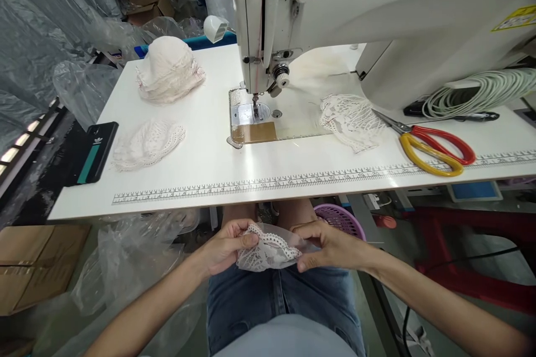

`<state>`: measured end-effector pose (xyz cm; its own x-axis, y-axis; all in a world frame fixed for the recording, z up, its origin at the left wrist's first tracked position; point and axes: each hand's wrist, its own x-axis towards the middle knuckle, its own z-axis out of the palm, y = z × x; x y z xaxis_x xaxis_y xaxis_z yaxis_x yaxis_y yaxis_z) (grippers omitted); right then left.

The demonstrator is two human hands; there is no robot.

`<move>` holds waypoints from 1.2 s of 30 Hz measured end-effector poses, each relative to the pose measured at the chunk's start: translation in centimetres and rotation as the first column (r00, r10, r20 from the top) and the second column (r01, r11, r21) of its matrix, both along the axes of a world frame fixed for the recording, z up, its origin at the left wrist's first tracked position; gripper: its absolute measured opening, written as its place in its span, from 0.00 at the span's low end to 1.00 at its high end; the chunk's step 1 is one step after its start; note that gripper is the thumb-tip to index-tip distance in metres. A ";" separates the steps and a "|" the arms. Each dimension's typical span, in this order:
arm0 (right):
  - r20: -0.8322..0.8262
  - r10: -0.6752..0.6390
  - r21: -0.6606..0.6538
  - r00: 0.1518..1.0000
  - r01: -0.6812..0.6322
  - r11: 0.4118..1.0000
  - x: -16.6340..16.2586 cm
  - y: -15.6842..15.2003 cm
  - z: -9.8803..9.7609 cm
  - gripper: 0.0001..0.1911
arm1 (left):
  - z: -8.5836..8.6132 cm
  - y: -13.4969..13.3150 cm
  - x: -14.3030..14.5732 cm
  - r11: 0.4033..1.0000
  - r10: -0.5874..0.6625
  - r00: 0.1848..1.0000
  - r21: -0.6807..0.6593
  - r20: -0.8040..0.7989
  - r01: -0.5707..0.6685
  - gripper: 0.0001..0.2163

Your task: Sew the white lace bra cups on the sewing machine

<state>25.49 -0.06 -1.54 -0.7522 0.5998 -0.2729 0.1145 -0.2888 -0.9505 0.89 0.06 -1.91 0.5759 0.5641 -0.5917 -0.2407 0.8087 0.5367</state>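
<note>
Over my lap, below the table's front edge, a white lace piece [268,250] with a scalloped border is stretched between my two hands. My left hand [234,242] pinches its left end between thumb and fingers. At the other end, my right hand [320,245] grips the lace and a sheer, see-through layer behind it. Above them stands a white sewing machine [259,28], its needle down near the metal plate. A second lace piece [349,120] lies right of the needle, and another lace piece [148,142] lies flat at the left.
A stack of pale lace cups [170,67] sits at the table's back left, near a black phone [97,150]. Scissors [431,145] with red and yellow handles and a coil of cord [473,95] lie at right. A purple basket [341,218] is under the table.
</note>
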 end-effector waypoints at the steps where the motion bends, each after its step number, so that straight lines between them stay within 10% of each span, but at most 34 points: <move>1: -0.007 -0.013 -0.008 1.000 0.013 1.000 -0.1 0.0 -0.1 0.10 | 0.1 0.0 0.0 1.000 0.001 1.000 0.002 -0.002 -0.001 0.13; 17: -0.031 0.133 -0.052 0.991 -0.134 0.990 -0.2 -0.4 -0.3 0.12 | 0.5 -0.1 0.7 0.983 -0.160 0.985 0.084 -0.072 0.166 0.16; 36: 0.170 -0.118 0.133 0.978 0.096 0.986 -2.2 -0.5 -0.6 0.17 | 2.0 0.3 1.5 0.731 -0.244 0.812 0.450 -0.530 0.513 0.14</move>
<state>23.34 -0.57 -2.18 -0.6282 0.7115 -0.3148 0.2589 -0.1904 -0.9470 2.41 0.35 0.09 0.5931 0.6491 -0.4764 0.3685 0.3072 0.8774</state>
